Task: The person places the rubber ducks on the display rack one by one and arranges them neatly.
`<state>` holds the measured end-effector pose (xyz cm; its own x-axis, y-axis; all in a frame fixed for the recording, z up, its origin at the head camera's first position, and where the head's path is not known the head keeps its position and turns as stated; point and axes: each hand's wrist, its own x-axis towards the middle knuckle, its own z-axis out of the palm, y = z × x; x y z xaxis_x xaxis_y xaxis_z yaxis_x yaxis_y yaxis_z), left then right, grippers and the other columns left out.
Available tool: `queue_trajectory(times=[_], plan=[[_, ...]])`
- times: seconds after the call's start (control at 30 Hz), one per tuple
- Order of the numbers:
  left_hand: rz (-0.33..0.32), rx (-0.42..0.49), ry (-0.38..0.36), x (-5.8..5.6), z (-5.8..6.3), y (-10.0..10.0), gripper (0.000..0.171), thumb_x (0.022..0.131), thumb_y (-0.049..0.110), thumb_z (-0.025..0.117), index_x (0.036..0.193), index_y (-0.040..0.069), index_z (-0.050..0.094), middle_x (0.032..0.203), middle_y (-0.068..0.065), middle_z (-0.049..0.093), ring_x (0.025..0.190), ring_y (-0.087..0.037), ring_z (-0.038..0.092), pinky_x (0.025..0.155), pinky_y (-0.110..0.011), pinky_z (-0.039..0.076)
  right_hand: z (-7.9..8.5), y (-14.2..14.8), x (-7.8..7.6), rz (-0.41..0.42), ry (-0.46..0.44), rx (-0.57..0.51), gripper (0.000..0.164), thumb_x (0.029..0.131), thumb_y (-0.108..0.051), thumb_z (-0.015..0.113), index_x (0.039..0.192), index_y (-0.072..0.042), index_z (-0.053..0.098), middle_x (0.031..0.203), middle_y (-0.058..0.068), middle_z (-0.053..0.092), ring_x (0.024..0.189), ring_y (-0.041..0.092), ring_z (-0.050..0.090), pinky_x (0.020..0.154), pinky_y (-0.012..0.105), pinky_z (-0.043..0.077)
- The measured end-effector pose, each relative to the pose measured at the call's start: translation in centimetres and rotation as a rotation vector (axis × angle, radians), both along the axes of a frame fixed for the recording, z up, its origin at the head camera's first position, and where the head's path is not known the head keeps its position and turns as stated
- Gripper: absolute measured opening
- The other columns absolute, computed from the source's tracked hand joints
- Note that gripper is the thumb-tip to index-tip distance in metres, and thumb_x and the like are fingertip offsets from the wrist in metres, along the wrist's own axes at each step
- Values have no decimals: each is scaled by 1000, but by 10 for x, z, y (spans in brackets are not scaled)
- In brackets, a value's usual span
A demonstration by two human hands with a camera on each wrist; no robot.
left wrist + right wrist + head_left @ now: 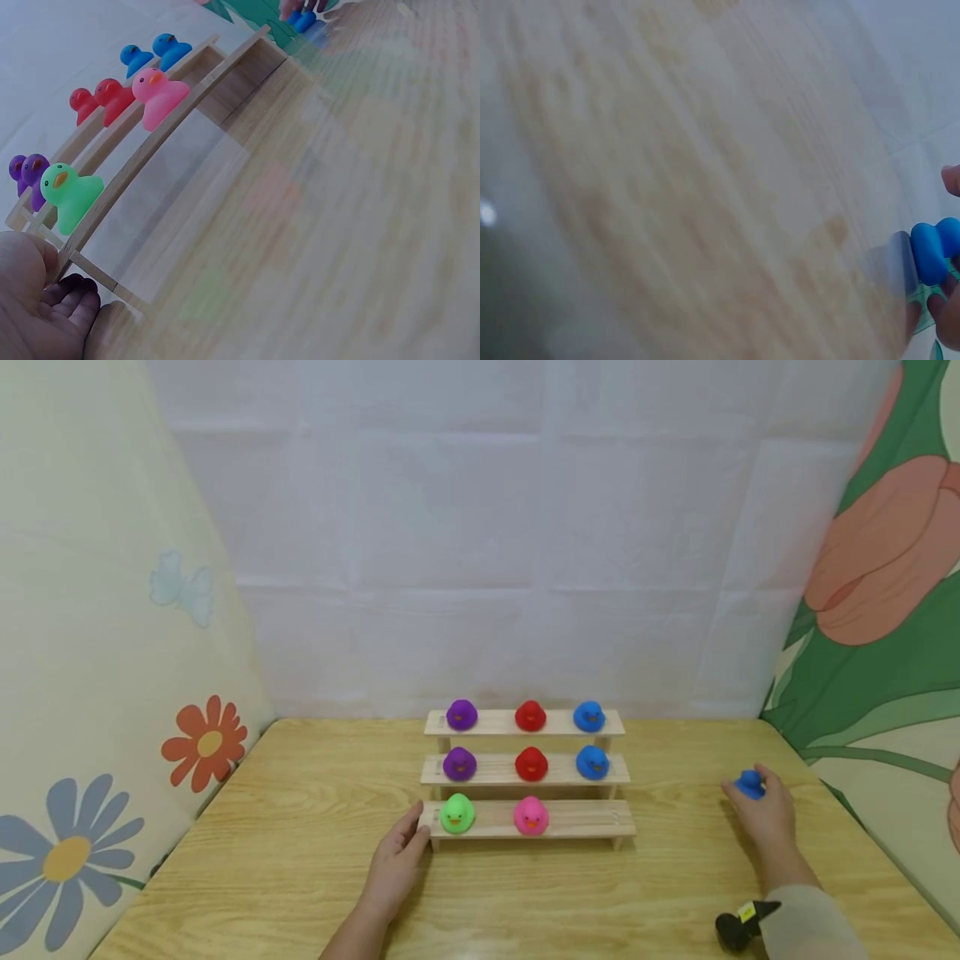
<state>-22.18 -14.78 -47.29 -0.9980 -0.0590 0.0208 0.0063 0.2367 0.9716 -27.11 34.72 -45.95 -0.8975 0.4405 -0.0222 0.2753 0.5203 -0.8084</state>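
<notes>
My left hand grips the left end of the lowest step of a three-step wooden display stand. In the left wrist view its thumb is beside that end and the other fingers lie under it. A green rubber duck sits close to this hand, with a pink rubber duck at mid-step. At the right side of the table, my right hand holds a blue rubber duck between thumb and fingers. Only part of that hand and the duck shows in the right wrist view.
Each upper step carries a purple, a red and a blue duck, such as the purple duck, red duck and blue duck there. A black device is by the right sleeve. White cloth hangs behind the table.
</notes>
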Motion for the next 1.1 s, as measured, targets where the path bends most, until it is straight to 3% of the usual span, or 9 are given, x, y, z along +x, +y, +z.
queue_trajectory(times=[0.37, 0.9, 1.1], plan=[[-1, -2, -5, -1, 0, -1, 53, 103, 14, 45, 150, -4, 29, 157, -23, 29, 147, -39, 26, 121, -51, 25, -3, -1, 0, 77, -17, -35, 80, 98, -37, 53, 155, 1, 11, 156, 34, 21, 143, 51, 21, 120, 62, 21], [-4, -6, -2, -1, 0, -1, 52, 104, 14, 44, 150, -5, 29, 157, -24, 29, 146, -39, 27, 121, -51, 26, -2, -4, 2, 179, -15, 126, 65, 98, -21, 56, 148, 9, 28, 146, 39, 33, 135, 54, 31, 116, 63, 27], [0, -8, -12, 0, 0, 1, 52, 103, 14, 45, 150, -4, 30, 157, -23, 30, 146, -38, 29, 121, -50, 26, -4, -4, 1, 221, -5, 148, 60, 97, -15, 53, 147, 9, 28, 148, 39, 30, 136, 55, 29, 116, 65, 26]])
